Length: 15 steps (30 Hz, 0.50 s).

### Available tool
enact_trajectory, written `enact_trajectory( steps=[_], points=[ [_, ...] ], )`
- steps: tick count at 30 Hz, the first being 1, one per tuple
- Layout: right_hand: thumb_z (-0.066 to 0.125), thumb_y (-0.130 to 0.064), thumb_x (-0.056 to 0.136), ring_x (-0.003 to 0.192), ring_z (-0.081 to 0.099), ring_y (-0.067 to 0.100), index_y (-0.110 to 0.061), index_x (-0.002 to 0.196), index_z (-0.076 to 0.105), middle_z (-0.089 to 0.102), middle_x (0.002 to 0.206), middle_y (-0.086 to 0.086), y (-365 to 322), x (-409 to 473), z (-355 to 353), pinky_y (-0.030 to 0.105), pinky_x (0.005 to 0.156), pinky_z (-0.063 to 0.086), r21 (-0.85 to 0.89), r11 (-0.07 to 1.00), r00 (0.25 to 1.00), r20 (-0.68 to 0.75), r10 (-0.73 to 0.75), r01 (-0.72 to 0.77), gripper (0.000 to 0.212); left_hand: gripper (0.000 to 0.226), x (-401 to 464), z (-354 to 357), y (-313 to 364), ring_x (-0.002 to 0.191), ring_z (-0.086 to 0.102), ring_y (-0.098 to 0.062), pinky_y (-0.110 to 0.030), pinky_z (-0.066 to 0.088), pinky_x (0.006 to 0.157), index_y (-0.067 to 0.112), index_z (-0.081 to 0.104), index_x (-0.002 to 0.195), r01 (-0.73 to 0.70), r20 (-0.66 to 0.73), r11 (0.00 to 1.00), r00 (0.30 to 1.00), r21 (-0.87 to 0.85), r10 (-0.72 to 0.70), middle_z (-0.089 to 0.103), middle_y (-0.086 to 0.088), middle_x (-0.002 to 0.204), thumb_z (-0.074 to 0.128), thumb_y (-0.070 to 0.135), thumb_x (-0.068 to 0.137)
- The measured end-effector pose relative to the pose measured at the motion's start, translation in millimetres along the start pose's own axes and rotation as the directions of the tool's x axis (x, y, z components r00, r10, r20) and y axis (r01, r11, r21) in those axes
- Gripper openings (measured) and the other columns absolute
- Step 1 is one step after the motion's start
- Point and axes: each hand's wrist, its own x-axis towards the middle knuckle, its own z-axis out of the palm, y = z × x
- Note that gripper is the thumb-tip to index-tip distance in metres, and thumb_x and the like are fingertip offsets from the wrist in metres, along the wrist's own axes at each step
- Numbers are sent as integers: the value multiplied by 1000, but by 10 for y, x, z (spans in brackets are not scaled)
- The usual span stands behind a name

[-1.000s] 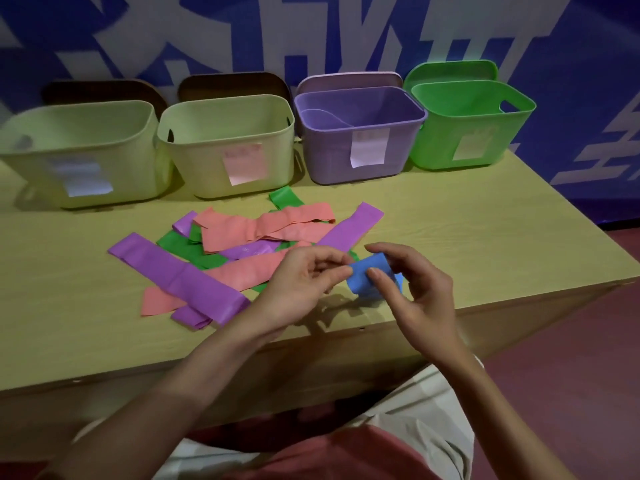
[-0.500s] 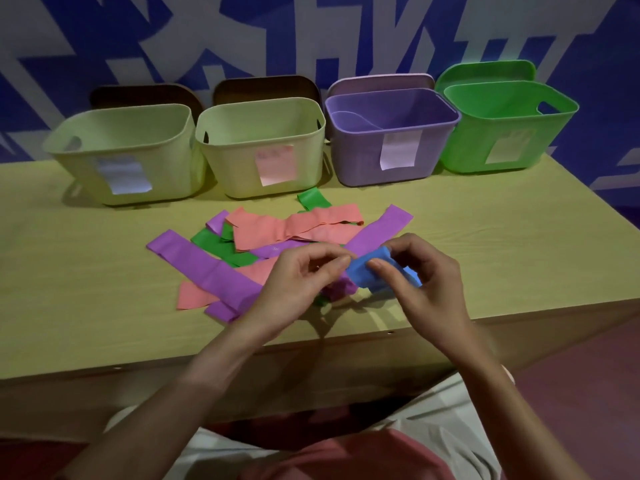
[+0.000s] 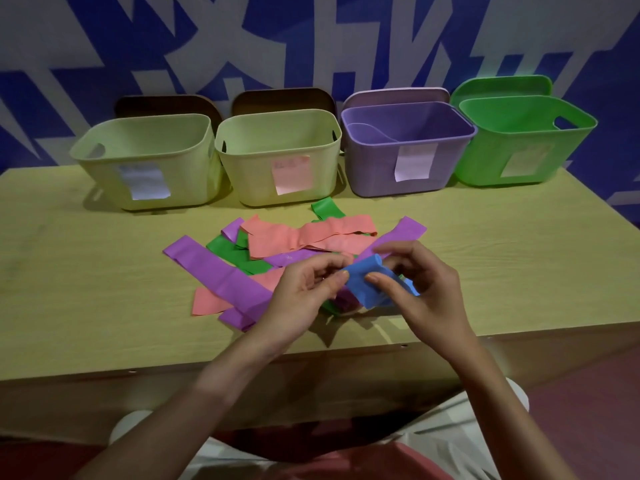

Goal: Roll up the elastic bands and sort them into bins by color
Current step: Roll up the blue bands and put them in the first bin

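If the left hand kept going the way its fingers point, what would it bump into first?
The left hand points rightward and already pinches the blue band. Just past it are the right hand's fingers, gripping the same band; that is probably the first contact, though depth is hard to judge.

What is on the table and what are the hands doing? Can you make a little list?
held: blue band, partly rolled
left hand: pinches the band
right hand: grips the band
pile: purple, pink and green bands, flat
bins: two pale yellow, purple bin, green bin
surface: table
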Motion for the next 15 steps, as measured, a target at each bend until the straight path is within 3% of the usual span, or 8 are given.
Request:
enact_trajectory(
  steps=[2,7,11,15],
  points=[
    [72,-5,83,74,59,5,-23,111,64,64,82,-5,-1,12,-10,19,71,48,-19,1000,1000,16,6,-6,34,23,2,-20,-1,77,57,5,-12,46,68,13,62,97,2,40,1000,999,3,-3,63,2,93,51,-5,91],
    [64,-26,86,77,59,2,-25,90,65,64,86,-11,-8,21,18,17,70,46,-94,995,999,1,-35,35,5,15,10,-52,-43,84,55,6,-11,42,74,19,63,98,-64,66,985,996,161,54,60,10,94,52,9,95],
    [65,-29,86,72,58,0,-30,87,63,64,80,-16,-21,36,77,17,68,46,-42,999,1000,-8,24,-24,3,24,-32,-67,-74,91,55,2,-12,39,80,12,66,100,-236,37,902,970,361,239,58,16,93,50,28,93],
    [66,-22,88,69,59,7,-17,87,63,64,78,-10,-31,47,149,21,65,47,28,999,999,27,43,-44,6,20,-90,-79,-46,84,50,4,-7,34,74,10,62,103,-303,57,790,944,533,324,50,21,89,49,23,96]
  ],
)
